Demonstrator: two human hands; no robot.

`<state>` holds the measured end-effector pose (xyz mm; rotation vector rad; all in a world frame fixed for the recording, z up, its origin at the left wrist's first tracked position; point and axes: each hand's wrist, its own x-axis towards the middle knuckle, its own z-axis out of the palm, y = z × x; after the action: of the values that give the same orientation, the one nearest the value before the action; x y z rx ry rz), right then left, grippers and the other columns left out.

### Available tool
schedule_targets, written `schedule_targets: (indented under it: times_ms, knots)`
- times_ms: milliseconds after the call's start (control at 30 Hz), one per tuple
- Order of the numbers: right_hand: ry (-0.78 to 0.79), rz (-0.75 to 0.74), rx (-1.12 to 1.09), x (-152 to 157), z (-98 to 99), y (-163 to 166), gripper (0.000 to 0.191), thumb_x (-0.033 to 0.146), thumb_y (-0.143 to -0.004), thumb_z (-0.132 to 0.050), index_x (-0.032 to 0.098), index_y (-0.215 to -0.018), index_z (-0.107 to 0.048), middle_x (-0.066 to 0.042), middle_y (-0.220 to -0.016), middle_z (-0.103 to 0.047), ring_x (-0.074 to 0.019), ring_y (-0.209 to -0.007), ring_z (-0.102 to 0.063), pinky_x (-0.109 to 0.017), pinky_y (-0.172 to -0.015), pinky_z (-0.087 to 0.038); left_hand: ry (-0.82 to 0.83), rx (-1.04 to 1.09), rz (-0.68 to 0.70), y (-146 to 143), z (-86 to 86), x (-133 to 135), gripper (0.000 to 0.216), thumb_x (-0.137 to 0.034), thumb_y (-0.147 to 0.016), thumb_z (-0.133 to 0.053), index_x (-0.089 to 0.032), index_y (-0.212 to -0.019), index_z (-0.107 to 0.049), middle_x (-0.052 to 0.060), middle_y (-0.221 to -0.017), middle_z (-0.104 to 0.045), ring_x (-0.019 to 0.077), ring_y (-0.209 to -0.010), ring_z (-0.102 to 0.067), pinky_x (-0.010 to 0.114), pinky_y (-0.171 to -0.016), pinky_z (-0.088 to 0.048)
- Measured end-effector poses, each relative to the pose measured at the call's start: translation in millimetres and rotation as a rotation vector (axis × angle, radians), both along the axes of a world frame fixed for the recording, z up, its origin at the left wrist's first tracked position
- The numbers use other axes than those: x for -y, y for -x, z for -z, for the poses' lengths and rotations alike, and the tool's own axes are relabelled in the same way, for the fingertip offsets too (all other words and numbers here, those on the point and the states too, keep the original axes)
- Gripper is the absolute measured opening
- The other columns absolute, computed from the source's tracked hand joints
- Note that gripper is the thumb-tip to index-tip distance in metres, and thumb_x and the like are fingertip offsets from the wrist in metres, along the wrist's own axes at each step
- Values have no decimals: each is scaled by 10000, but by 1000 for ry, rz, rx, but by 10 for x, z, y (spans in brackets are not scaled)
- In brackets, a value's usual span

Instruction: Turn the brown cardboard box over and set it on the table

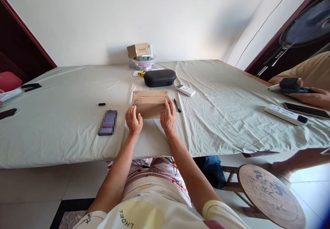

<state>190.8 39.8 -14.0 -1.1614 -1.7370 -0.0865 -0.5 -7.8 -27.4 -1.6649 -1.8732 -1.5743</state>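
A flat brown cardboard box [150,101] with black scribbles on it lies on the cloth-covered table [64,119] in front of me. My left hand [133,120] rests at its near left corner, fingers curled against the edge. My right hand [168,116] lies on its near right corner, fingers stretched over the cardboard. A black marker [177,105] lies just right of the box. A marker cap [101,104] sits to the left.
A phone [107,122] lies left of my hands. Behind the box are a black case [159,77], a white remote [185,90], a plastic bowl [143,64] under a small carton [138,50]. Another person's hands [309,95] hold a device at right. A wooden stool [270,194] stands below.
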Motion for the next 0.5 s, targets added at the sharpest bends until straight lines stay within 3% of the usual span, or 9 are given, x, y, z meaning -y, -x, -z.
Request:
schedule_targets:
  times_ms: [100,233,333,500]
  knots:
    - [23,-30,-28,-7,1,-4,579,218,-1039,-334,222,-1610,-431,-137,-1667,-446,-277,-1598,-364,-586,-1304,-345,-18,89,-82,107,51,-37,506,-282,-963,-489,-80,-1425,-534,271,-1406,-617,332,-1386,-566,480,-1199,-436]
    - [11,-43,-28,-28,17,-16,584,193,-1030,-334,209,-1605,-439,-139,-1673,-441,-268,-1602,-362,-569,-1306,-350,130,173,-39,155,112,-96,415,-233,-951,-507,-104,-1340,-573,226,-1258,-677,293,-1204,-664,413,-1057,-545]
    - [-8,-46,-21,-58,45,-17,607,179,-1023,-332,201,-1624,-409,-140,-1695,-407,-267,-1614,-341,-565,-1309,-345,199,202,-16,163,152,-127,347,-210,-936,-541,-151,-1273,-598,177,-1203,-688,268,-1149,-677,378,-987,-566]
    - [-74,-69,-63,-128,130,3,669,166,-1009,-341,201,-1675,-306,-137,-1737,-333,-282,-1638,-290,-587,-1313,-325,148,251,-11,176,182,-147,155,-224,-936,-558,-193,-1076,-617,115,-1033,-706,253,-1008,-688,384,-942,-547]
